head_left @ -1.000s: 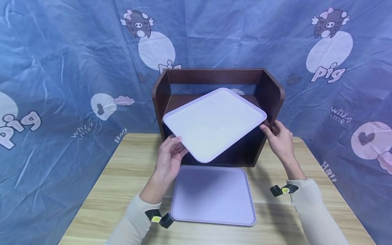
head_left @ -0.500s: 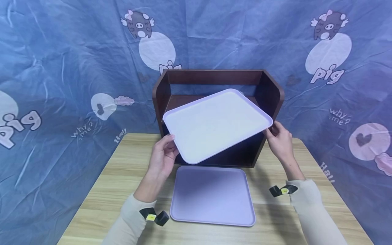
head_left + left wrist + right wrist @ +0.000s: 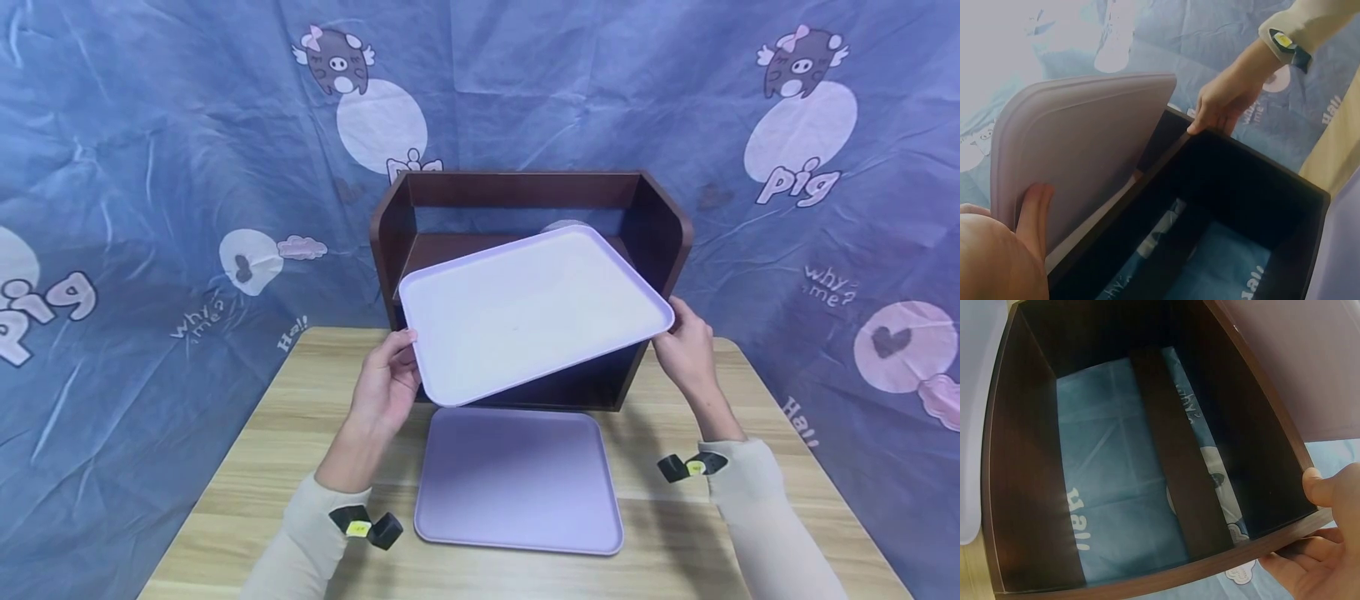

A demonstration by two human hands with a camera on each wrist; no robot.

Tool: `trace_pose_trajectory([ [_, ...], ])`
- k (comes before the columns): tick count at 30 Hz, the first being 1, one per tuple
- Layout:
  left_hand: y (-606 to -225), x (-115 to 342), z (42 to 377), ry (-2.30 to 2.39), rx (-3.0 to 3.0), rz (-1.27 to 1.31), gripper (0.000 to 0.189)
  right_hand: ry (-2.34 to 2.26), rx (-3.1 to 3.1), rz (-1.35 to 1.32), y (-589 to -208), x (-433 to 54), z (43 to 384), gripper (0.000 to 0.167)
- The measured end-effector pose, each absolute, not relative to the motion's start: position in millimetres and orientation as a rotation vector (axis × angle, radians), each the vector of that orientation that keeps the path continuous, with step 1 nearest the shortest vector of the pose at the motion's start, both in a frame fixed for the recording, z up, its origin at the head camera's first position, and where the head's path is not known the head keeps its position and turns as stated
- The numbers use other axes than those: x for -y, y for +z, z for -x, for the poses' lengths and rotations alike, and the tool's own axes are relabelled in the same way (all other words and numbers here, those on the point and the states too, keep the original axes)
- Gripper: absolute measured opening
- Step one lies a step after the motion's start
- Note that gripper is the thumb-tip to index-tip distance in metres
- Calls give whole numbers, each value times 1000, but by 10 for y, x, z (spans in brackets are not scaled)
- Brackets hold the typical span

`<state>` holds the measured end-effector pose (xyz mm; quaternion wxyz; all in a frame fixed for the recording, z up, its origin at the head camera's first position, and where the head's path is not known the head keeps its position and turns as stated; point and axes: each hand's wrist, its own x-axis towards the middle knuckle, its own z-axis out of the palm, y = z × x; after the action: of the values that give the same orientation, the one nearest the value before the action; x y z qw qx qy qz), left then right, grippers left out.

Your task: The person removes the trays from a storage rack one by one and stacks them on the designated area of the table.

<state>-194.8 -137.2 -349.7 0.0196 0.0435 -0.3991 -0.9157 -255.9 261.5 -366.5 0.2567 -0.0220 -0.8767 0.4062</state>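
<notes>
A pale lilac tray (image 3: 525,312) is held up at a tilt before the dark brown shelf unit (image 3: 525,190). My left hand (image 3: 386,379) pinches its left edge, thumb at the rim and fingers against the underside (image 3: 1079,150). At the shelf's right side panel, my right hand (image 3: 686,346) grips the front edge; in the right wrist view its thumb lies inside and the other fingers outside. The tray's right corner overlaps that hand in the head view. A second lilac tray (image 3: 517,483) lies flat on the table in front of the shelf.
The wooden table (image 3: 277,450) carries the shelf and the flat tray. Behind it hangs a blue cloth (image 3: 525,83) with pig prints, which also shows through the shelf's open back. The raised tray covers most of the shelf's middle board in the head view.
The raised tray has swung to a flatter slant, and its right corner has moved right and down in front of the right hand. My left hand has shifted left with it; the right stays put.
</notes>
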Motion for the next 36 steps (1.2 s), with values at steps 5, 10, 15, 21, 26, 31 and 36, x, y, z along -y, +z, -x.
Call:
trace_pose_trajectory([
  [5,-3509,1419,1943,-2835,1250,-131,27,1104,2347,18,-3680,-2630,2573,44],
  [10,-3503,1478,1923,-2846,1243,-159,28,1105,2339,-29,-3675,-2638,2576,45],
  [15,-3495,1539,1896,-2835,1278,-162,29,1109,2338,-59,-3667,-2641,2578,43],
  [21,-3529,1605,1835,-2836,1301,-154,33,1128,2357,-24,-3657,-2643,2585,40],
  [26,-3565,1658,1792,-2849,1316,-137,34,1130,2383,13,-3644,-2627,2563,44],
  [31,-3590,1696,1770,-2853,1350,-92,36,1130,2379,31,-3641,-2616,2554,44],
  [36,-3623,1715,1747,-2837,1410,-86,38,1123,2388,31,-3648,-2614,2548,46],
])
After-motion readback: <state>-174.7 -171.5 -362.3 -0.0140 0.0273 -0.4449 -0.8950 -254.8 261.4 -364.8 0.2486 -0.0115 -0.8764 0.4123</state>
